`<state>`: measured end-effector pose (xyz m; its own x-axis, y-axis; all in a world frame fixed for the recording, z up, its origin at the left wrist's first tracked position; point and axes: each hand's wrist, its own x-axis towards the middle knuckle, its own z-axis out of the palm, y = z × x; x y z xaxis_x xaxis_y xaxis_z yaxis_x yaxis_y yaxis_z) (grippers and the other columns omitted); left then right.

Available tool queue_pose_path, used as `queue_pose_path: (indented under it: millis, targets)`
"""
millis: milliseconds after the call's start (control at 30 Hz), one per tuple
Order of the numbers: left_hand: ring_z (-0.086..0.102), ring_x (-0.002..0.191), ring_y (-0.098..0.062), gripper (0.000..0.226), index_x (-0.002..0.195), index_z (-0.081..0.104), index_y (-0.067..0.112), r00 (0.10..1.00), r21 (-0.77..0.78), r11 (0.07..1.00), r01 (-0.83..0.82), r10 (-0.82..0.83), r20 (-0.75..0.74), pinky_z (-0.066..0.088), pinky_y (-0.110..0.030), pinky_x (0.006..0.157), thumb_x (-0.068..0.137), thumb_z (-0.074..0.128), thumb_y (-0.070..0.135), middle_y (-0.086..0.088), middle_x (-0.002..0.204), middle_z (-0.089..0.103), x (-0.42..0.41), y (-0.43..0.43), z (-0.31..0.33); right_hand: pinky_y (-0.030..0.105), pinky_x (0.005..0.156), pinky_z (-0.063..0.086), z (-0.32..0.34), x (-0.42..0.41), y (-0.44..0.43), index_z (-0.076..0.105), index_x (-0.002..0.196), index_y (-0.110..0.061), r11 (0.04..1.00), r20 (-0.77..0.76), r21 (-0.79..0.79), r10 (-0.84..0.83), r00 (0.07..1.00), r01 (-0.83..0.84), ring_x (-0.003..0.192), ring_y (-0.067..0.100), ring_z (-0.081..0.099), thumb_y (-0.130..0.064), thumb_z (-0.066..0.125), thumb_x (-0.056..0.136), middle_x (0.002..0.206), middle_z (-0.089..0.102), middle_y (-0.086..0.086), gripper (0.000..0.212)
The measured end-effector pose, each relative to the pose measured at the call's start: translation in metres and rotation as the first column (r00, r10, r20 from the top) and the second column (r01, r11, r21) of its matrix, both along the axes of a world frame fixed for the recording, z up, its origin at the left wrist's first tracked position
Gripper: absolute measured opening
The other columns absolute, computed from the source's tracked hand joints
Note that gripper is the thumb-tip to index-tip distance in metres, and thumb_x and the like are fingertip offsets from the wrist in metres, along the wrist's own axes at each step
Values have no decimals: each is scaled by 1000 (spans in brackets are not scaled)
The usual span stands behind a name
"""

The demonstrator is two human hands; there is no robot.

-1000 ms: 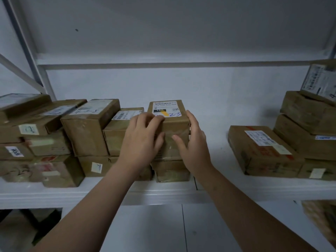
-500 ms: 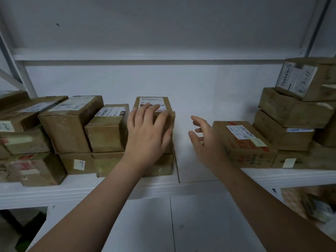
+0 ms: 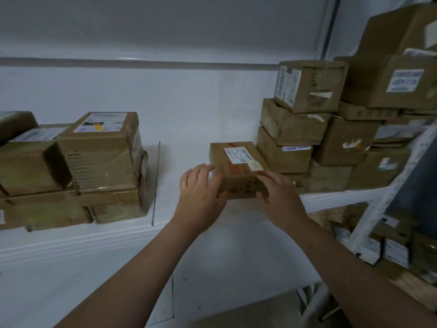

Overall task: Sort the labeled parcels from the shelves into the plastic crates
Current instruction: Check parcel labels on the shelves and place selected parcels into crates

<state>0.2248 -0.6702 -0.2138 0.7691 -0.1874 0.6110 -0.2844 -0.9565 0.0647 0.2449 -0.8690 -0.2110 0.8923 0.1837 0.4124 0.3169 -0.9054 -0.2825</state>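
Observation:
A flat brown parcel (image 3: pixel 238 159) with a white label and red tape lies on the white shelf (image 3: pixel 184 147), just left of the right-hand stack. My left hand (image 3: pixel 201 188) grips its near left corner, fingers along the left side and thumb under the front edge. At the near right corner my right hand (image 3: pixel 279 195) holds it, with the thumb on the front face. The parcel's front face is partly hidden by both hands. No crate is in view.
A stack of labeled parcels (image 3: pixel 99 150) fills the shelf's left part. A taller pile of boxes (image 3: pixel 307 86) rises at the right, touching the held parcel. A white slanted shelf upright (image 3: pixel 387 192) crosses the right side, with more parcels (image 3: pixel 392 252) on a lower shelf.
Both hands left the labeled box on the left stack and moved right to the flat parcel, closing on its near corners. The view swung right.

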Motion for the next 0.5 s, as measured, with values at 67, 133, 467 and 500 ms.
queue_pose_path:
  millis: [67,133,467,500]
  targets:
    - [50,121,-35,40,119,60,13,997,-21,1000,19,-21,-75,37,-49,101,81,63,28,-12,127,56,12,-17,-12,41,116,22,-1,3,-17,38,145,-14,996,-75,-92,-8,997,1,139,25,27,-24,49,96,151,34,7,52]
    - [36,136,-29,51,136,48,17,986,-1,999,40,-40,-163,26,-48,111,89,58,33,-7,144,45,23,-34,-16,40,115,21,-2,6,-28,29,150,-17,987,-125,-161,-16,992,-5,140,26,22,-27,44,98,156,25,6,55]
    - [56,117,-28,67,127,58,17,993,102,991,-86,93,-65,37,-64,99,81,44,64,-6,123,62,23,-44,-31,30,107,28,-17,0,-28,23,151,-20,966,-132,213,180,975,-150,131,20,31,-16,51,94,146,39,2,64]
    - [58,113,-29,67,123,61,16,994,98,991,-94,99,-47,39,-64,97,80,45,65,-6,118,63,19,-41,-33,26,105,28,-17,-1,-24,24,151,-20,950,-122,276,183,976,-144,132,18,31,-15,53,94,146,36,3,65]
